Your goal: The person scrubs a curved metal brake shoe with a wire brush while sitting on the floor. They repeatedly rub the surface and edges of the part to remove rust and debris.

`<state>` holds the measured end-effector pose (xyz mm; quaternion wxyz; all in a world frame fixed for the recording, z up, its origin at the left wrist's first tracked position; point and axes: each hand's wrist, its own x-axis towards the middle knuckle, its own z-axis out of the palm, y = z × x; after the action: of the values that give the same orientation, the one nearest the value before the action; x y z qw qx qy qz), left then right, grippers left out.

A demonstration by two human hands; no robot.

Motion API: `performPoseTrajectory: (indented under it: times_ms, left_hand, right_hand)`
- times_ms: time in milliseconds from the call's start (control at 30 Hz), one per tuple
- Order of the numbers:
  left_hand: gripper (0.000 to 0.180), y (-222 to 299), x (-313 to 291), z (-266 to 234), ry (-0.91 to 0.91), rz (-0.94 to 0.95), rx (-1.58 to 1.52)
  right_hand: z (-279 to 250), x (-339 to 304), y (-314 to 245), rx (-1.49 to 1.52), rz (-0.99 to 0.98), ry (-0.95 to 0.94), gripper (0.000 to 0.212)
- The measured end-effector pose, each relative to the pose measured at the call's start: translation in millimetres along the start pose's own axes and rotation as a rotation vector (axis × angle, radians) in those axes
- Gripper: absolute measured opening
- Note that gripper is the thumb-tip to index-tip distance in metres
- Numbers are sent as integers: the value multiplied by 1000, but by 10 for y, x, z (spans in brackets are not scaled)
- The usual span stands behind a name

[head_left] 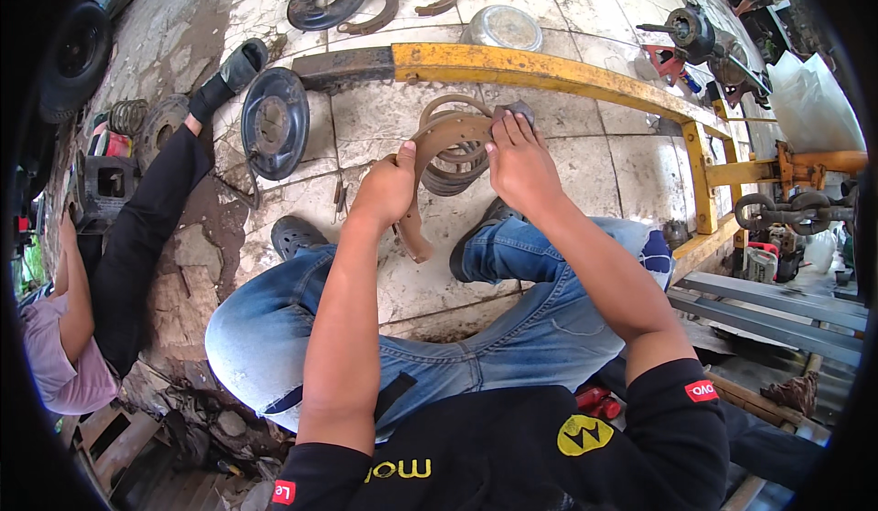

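Note:
A curved brown brake shoe [448, 134] is raised over the tiled floor between my knees. My left hand [386, 189] grips it near the middle of its arc, thumb on top. At its upper right end, my right hand [523, 165] is closed with the fingers pressed together around a small dark grey flat piece [519, 108], perhaps sandpaper, which lies against the shoe's tip. Beneath the shoe a rusty coil spring [448, 184] rests on the tiles, partly covered by it.
A yellow steel beam [549, 74] crosses beyond my hands. Left of it stands a black brake backing plate [274, 127]. Another backing plate [327, 0] and loose brake shoes [377, 12] lie farther off. A person's black-trousered leg [151, 227] stretches in from the left. A heavy chain [796, 214] hangs right.

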<state>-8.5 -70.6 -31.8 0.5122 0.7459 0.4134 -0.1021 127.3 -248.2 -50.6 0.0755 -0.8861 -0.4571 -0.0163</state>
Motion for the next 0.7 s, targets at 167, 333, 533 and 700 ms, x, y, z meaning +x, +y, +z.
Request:
performPoseTrajectory:
  times_ms: [167, 333, 533, 700]
  left_hand:
    - [76, -63, 44, 12, -27, 12, -48]
    - [77, -127, 138, 56, 5, -5, -11]
    - [80, -143, 144, 34, -27, 40, -52]
    - [81, -238, 201, 26, -31, -4, -35]
  right_hand:
    - [0, -30, -20, 12, -26, 22, 46]
    - [-12, -39, -66, 15, 8, 29, 45]
    - [40, 155, 31, 60, 107, -12, 44]
    - [51, 102, -8, 81, 20, 19, 44]
